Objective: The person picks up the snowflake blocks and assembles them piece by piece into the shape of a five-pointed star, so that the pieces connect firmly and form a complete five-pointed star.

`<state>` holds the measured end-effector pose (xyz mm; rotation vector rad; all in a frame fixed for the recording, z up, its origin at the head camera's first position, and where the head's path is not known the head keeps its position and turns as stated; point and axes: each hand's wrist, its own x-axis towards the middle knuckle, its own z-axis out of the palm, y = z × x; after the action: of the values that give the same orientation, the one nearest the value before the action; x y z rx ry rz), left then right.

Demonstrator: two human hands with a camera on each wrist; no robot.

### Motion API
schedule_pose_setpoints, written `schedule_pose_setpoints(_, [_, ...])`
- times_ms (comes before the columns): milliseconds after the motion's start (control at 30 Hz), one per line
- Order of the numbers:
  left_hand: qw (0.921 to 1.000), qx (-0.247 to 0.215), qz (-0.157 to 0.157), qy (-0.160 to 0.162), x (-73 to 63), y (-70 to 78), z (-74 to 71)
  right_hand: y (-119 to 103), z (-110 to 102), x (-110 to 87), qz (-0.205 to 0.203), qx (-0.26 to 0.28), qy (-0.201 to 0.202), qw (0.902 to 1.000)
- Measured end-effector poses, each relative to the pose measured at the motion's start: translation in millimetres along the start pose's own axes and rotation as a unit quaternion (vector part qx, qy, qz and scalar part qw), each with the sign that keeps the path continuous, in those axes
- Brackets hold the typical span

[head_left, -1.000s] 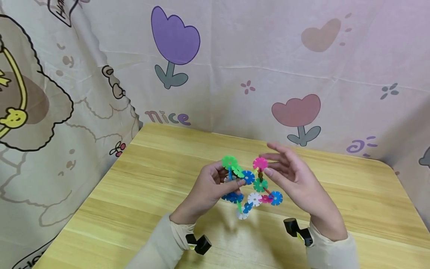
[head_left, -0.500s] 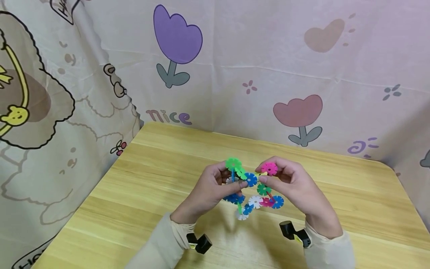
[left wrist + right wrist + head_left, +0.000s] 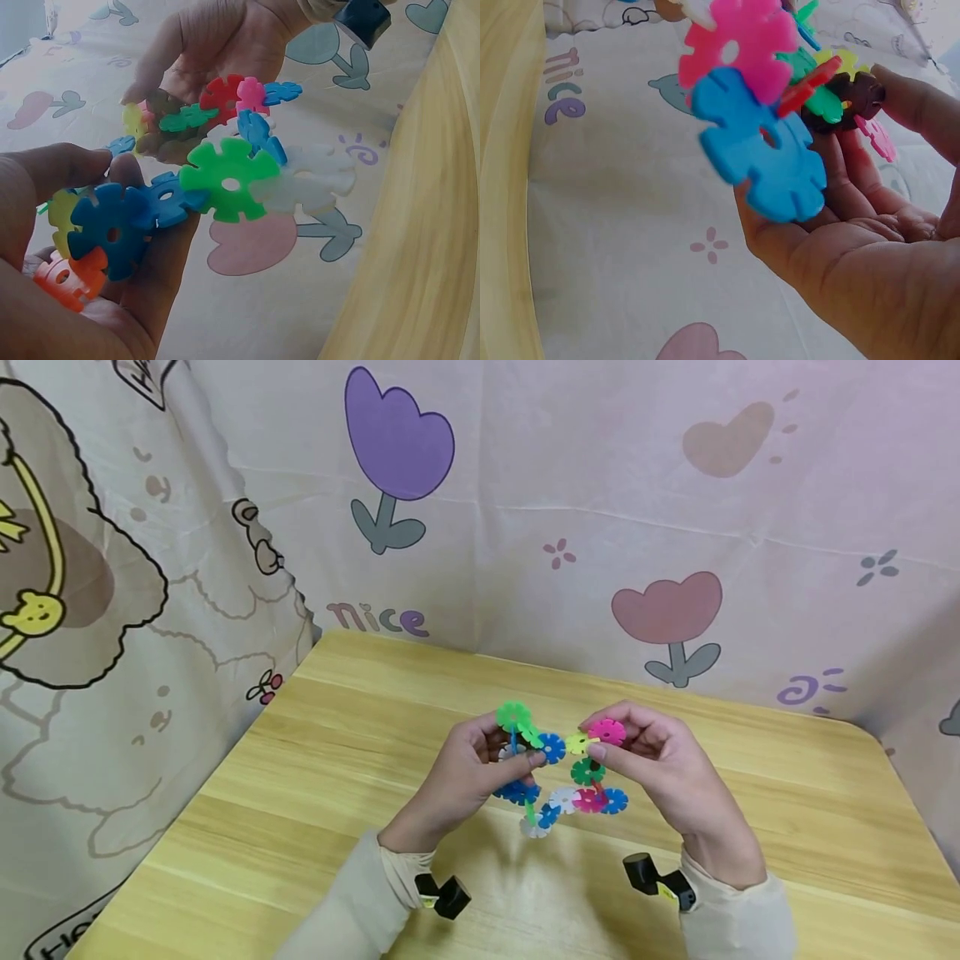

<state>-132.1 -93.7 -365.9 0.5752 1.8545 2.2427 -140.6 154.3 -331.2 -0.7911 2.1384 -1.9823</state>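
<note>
A chain of notched, flower-shaped interlocking plastic discs [image 3: 564, 800] is held up above the table in a bent loop. My left hand [image 3: 468, 772] grips its left side, thumb close to a blue disc [image 3: 552, 748]; bright green discs [image 3: 513, 717] stick up above. My right hand [image 3: 663, 768] pinches the other end, where a yellow disc [image 3: 577, 744] and a pink disc [image 3: 609, 732] show. The yellow disc is close to the blue one; whether they touch I cannot tell. In the right wrist view a dark brown disc [image 3: 862, 96] sits near the right thumb. Left fingertips are partly hidden.
Beneath the hands is a light wooden table [image 3: 360, 693]. A printed cloth [image 3: 510, 460] hangs behind it and along the left. Black wrist cameras [image 3: 452, 897] are strapped to both sleeves.
My right hand has come in from a spread pose to pinch the chain's end. The pink disc has shifted right, and the yellow disc now faces the blue one.
</note>
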Motion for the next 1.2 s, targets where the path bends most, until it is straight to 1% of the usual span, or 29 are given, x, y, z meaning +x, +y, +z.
schedule_pose_setpoints(100, [1.0000, -0.001, 0.000, 0.003, -0.7, 0.0, -0.9, 1.5, 1.8, 1.6, 0.000, 0.016, 0.002, 0.9999])
schedule_pose_setpoints(200, [1.0000, 0.002, -0.002, 0.007, -0.7, -0.3, -1.5, 2.8, 2.5, 2.7, 0.000, 0.031, -0.005, 0.9995])
schedule_pose_setpoints(433, [0.9999, 0.000, -0.008, 0.012, 0.6, -0.3, 0.0, 3.0, 2.1, 3.9, 0.004, 0.031, -0.006, 0.9995])
schedule_pose_setpoints(567, [1.0000, -0.001, -0.005, 0.008, 0.5, -0.1, 0.6, 3.5, 2.6, 4.7, 0.003, 0.041, -0.006, 0.9992])
schedule_pose_setpoints(867, [0.9997, -0.016, -0.017, 0.004, -0.1, -0.1, 3.2, 6.0, 4.8, 6.7, -0.023, 0.100, -0.015, 0.9946])
schedule_pose_setpoints(1067, [0.9994, -0.019, -0.027, 0.012, -1.2, -0.4, 3.5, 5.4, 7.9, 6.8, -0.008, 0.102, -0.002, 0.9947])
schedule_pose_setpoints(1200, [0.9993, -0.022, -0.026, 0.013, -2.1, 0.7, 2.8, 5.0, 9.5, 6.3, -0.002, 0.107, -0.007, 0.9942])
